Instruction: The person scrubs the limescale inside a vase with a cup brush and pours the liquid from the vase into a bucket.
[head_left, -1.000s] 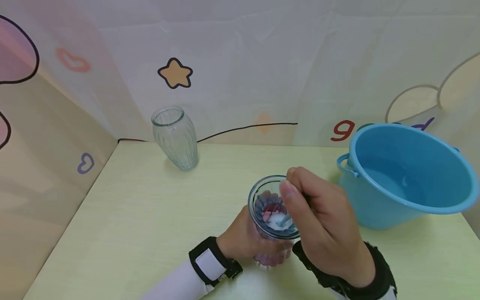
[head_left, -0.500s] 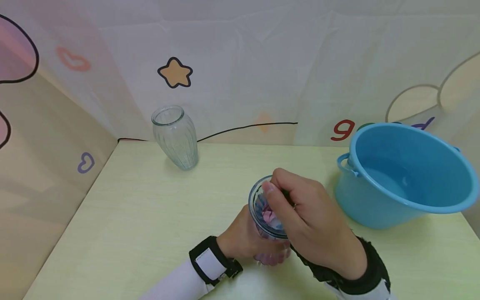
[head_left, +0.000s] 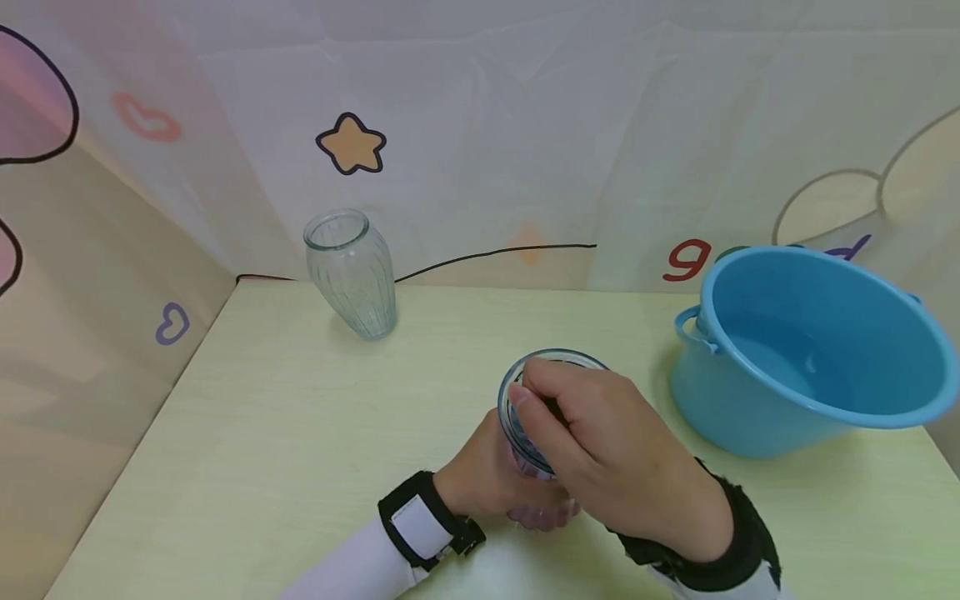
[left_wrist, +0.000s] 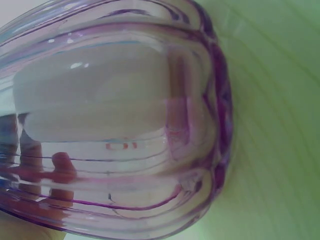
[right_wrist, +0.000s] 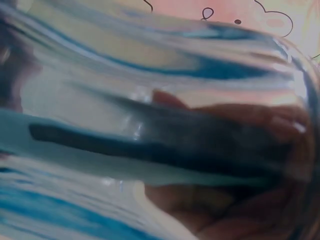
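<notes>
In the head view, my left hand (head_left: 491, 475) grips a ribbed glass vase (head_left: 517, 440) from the left, its fingers curled round the body. The glass has a pink-blue tint and stands on the table. My right hand (head_left: 615, 454) is over the mouth with thumb and fingers pinched together, hiding most of the opening. Through the glass in the right wrist view, a slim teal-and-black handle (right_wrist: 105, 150) runs inside from my fingers; what its far end is cannot be told. The left wrist view shows a blurred pale shape (left_wrist: 95, 95) through the glass.
A clear ribbed glass vase (head_left: 352, 279) stands at the back left of the pale table (head_left: 300, 450). On the right is a large light blue bucket (head_left: 750, 392) with a handle. A printed cloth (head_left: 480, 125) hangs behind the table.
My right hand has moved left over the mouth of the tinted vase, covering the white, pink and teal contents seen earlier. The left hand keeps its grip; bucket and clear vase stay put.
</notes>
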